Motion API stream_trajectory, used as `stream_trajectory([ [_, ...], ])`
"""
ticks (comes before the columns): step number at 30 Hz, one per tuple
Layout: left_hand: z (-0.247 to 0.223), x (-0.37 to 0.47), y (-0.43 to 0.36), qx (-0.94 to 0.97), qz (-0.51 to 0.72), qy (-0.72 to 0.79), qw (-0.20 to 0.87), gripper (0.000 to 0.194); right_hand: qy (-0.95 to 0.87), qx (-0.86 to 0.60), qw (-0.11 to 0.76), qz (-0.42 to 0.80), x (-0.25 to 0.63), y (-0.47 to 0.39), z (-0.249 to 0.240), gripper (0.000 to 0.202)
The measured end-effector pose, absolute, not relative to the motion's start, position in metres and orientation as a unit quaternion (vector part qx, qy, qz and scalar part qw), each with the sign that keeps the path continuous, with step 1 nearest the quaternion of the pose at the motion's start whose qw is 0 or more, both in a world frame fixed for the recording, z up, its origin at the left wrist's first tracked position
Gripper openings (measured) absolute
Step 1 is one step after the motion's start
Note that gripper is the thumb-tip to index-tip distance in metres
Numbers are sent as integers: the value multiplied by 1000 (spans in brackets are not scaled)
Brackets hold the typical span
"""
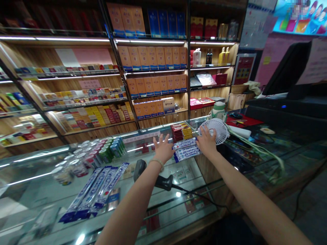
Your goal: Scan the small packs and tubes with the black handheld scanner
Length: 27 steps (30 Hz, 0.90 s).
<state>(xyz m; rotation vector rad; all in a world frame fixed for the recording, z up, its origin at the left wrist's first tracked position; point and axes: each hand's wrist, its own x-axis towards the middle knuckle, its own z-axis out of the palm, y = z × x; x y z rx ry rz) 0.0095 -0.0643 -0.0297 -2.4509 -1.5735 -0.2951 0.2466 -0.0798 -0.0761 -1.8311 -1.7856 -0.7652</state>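
Note:
Two short rows of blue-and-white sachets [187, 150] lie on the glass counter between my hands. My left hand [163, 148] is at their left end with its fingers spread, the thumb side against the packets. At their right end is my right hand [207, 142], fingers apart, overlapping the white round fan [220, 132] in view; whether it touches the fan I cannot tell. Stacked red-and-yellow small packs [182, 131] sit just behind the sachets. Beneath my left forearm lies a black barcode scanner [163, 182], partly hidden, its cable running right.
Long blue-and-white packets [98, 190] lie at the left of the glass counter. Behind them stand several cans [87, 158]. A green-and-white bottle [218, 108] and a black monitor [286, 69] are at the right. Shelves of orange boxes [155, 56] and small cartons line the wall.

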Motion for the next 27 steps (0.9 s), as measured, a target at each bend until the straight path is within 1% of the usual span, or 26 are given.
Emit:
stream_trajectory([
  [6,-28,9,-70,-837,-88,-529,110,36,-646,-668,237,-285,244,-85,-74,22],
  [11,-29,11,-70,-834,-109,-531,109,40,-639,-671,249,-281,243,-84,-77,36],
  [15,-29,11,-70,-832,-119,-532,106,51,-634,-668,260,-289,242,-83,-80,49],
  [19,-27,10,-72,-830,-113,-534,114,58,-631,-674,244,-298,243,-82,-81,52],
  [23,-21,5,-77,-827,-117,-536,124,58,-628,-675,243,-303,241,-82,-80,54],
  [27,-10,-6,-87,-821,-150,-529,152,54,-635,-656,264,-310,233,-83,-72,52],
])
